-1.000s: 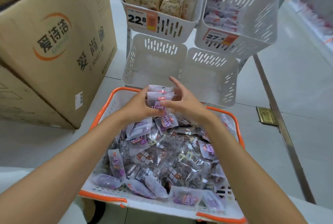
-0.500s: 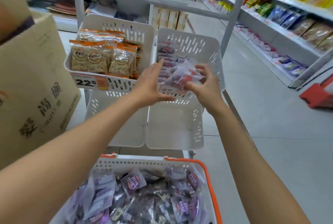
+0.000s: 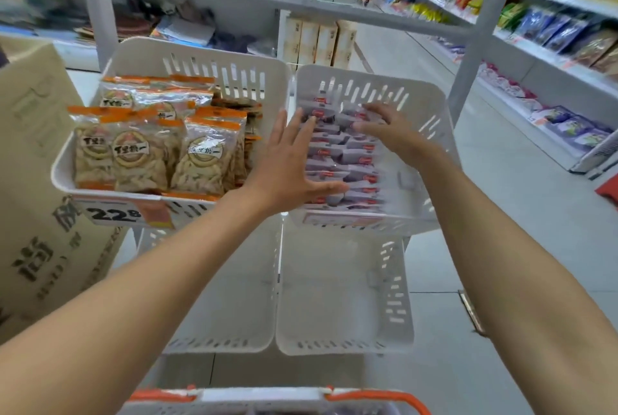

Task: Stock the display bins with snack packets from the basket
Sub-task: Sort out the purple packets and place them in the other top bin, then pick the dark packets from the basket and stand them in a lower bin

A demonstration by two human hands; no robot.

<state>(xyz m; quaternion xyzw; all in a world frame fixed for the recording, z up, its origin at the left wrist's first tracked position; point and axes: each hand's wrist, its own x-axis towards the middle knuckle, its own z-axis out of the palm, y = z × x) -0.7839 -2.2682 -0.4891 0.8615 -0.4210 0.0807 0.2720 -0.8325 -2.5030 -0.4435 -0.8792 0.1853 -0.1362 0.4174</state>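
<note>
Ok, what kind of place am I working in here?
Most likely a supermarket or convenience shop aisle: white slotted display bins, one with a price tag reading 22.8, long shelves of packaged goods on the right, and an orange-rimmed basket at the bottom edge.

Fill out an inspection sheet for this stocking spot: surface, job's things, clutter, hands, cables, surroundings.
Surface: pale tiled floor.
Job's things: upper right bin holds rows of purple packets; upper left bin holds orange-topped packets and carries a price tag; lower left bin and lower right bin sit beneath; only the basket rim shows at the bottom edge.
Clutter: cardboard box at left, beside the upper left bin.
Hands: left hand lies flat on the purple packets, fingers straight; right hand touches them with spread fingers; neither grips anything.
Cables: nothing seen.
Surroundings: shop shelves of packaged goods behind and to the right.
</note>
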